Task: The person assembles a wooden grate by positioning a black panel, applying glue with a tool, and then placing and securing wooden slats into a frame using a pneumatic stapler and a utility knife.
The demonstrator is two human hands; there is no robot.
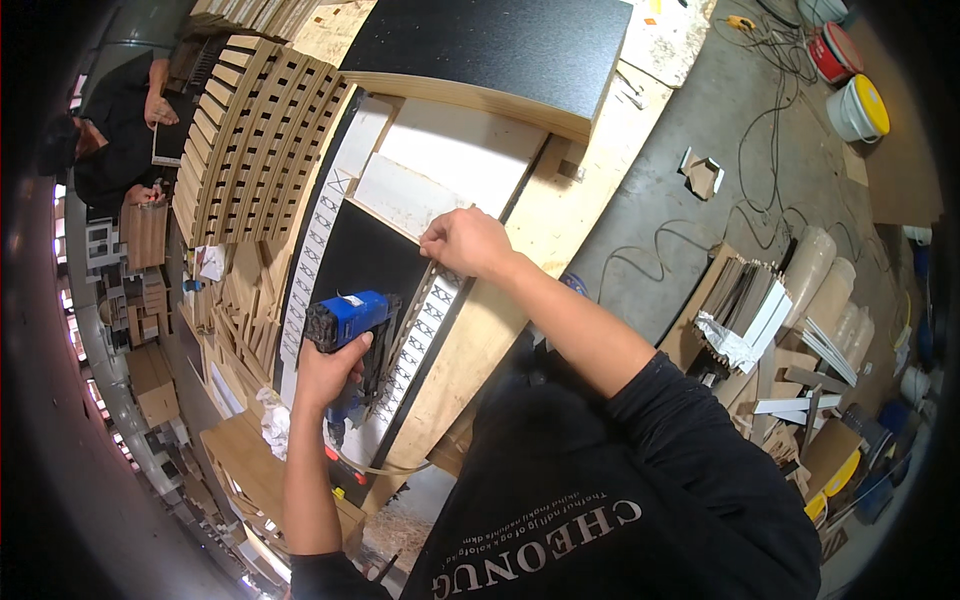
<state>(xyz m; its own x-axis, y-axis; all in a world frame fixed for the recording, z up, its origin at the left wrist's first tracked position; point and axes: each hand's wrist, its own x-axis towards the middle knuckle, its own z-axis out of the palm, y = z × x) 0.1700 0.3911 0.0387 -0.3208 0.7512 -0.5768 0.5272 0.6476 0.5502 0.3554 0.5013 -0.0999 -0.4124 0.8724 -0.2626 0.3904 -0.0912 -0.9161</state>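
Note:
My left hand (335, 372) is wrapped round the handle of a blue and black nail gun (355, 317), held over a black panel (365, 250). My right hand (468, 242) is closed in a pinch at the panel's far right corner. Its fingertips meet the end of a thin wooden strip (382, 220) that runs along the panel's far edge. Past the strip lies a white board (410, 190). Bands with black cross marks, one a patterned strip (318, 235) on the left, flank the black panel on both sides.
A large dark-topped box (490, 50) stands at the far end of the wooden workbench (555, 225). Slatted wooden pieces (265, 145) are stacked on the left, near a co-worker (115, 130). Hoses cross the floor at right, with buckets (857, 108) and wrapped bundles (745, 300).

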